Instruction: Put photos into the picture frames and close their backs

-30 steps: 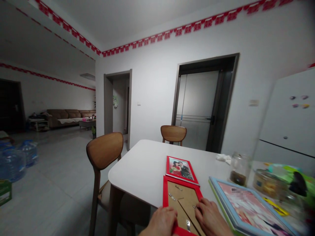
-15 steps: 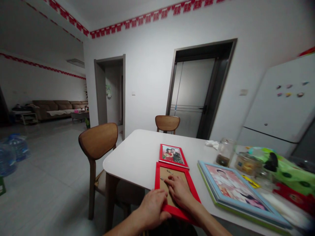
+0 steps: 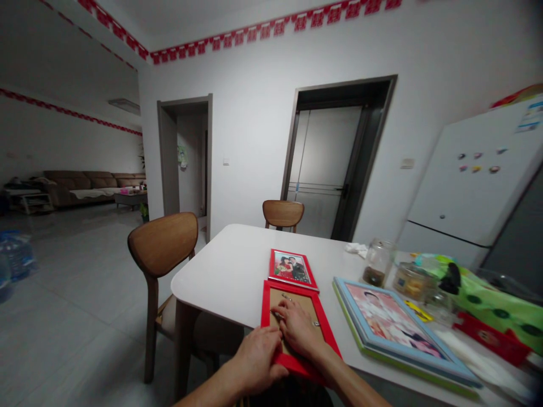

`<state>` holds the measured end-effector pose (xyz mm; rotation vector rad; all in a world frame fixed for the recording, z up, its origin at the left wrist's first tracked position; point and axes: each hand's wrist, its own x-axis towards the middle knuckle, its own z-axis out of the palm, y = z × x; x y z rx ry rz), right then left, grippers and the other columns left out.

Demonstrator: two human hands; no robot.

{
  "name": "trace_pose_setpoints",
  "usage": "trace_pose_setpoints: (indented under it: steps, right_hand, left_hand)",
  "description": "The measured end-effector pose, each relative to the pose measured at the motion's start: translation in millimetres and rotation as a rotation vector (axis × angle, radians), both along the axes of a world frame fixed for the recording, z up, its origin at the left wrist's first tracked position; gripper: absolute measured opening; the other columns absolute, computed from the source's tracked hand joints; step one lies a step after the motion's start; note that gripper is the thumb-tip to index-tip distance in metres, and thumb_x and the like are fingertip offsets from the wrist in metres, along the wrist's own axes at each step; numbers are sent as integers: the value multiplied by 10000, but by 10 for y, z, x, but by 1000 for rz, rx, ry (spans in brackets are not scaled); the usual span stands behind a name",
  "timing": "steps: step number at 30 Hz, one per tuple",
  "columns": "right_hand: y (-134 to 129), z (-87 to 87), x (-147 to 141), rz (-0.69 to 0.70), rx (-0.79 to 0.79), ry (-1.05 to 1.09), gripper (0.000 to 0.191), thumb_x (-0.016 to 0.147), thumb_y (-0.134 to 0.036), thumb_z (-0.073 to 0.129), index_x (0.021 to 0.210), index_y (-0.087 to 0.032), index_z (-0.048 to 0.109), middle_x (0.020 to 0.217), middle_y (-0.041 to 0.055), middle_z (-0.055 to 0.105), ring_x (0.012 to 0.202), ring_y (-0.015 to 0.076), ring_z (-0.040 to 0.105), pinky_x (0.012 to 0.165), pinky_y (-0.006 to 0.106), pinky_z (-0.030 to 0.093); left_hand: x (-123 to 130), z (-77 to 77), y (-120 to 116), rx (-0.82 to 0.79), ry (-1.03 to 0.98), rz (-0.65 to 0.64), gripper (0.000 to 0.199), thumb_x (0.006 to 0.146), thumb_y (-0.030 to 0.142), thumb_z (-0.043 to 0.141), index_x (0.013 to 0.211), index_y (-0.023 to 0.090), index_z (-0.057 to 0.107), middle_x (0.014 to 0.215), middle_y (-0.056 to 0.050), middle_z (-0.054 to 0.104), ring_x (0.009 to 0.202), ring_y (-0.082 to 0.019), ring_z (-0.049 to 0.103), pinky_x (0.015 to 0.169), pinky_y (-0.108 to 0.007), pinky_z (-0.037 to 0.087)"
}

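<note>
A red frame with a brown backing board point(image 3: 311, 305) lies back side up at the near edge of the white table point(image 3: 237, 254). My left hand point(image 3: 261, 359) grips its near left corner, thumb on the bottom edge and fingers on the left side. My right hand point(image 3: 297, 328) rests on the backing, its bent fingertips at a small metal piece near the left side; whether they pinch it is too small to tell. Other metal pieces show on the board. Just beyond lies a red-framed couple photo point(image 3: 292, 267), face up.
To the right, a blue-framed picture point(image 3: 394, 322) lies on a green frame. Behind it are a glass jar point(image 3: 379, 263), a container of yellow food point(image 3: 411, 281) and a green bag point(image 3: 492, 299). Wooden chairs point(image 3: 165, 243) stand left and behind.
The view has shifted slightly, so the scene sits further left. My right fingers have moved a little across the backing toward its left side, and a metal piece now shows right of that hand.
</note>
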<state>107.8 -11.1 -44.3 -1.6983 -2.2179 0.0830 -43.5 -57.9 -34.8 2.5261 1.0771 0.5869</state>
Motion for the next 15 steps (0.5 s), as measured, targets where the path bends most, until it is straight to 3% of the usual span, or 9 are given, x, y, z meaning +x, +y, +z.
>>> trace_pose_setpoints:
  steps: [3,6,12,15]
  right_hand:
    - [80,-15,84,1,9,61,322,769,-224,377,1007,-252,592,1037,43,571,957,166,477,784,260,329]
    - [234,-14,193,-129,27,119,346,787,-280,364,1042,-181,576,1014,73,605,916,162,527,776,243,348]
    - [537,-49,283,-322,-12,96,263,757,-330,419,765,-179,634,765,75,657,714,178,582,594,255,369]
    - [616,-70,298,-392,-22,85,224,731,-335,459,737,-176,617,758,85,654,716,188,586,585,265,368]
  left_hand:
    - [5,-13,6,8,14,17,381,641,291,638,978,187,495,1033,-42,543,933,-210,496,835,-291,387]
    - [4,-5,-6,7,44,25,337,636,297,640,927,186,512,1001,-43,553,901,-213,507,815,-301,399]
    - [-12,20,-64,-29,47,16,427,608,302,665,980,172,501,1027,-54,550,923,-216,499,832,-292,396]
    - [-6,21,-92,-57,57,25,450,602,316,661,995,167,498,1046,-63,545,937,-225,494,848,-301,389]
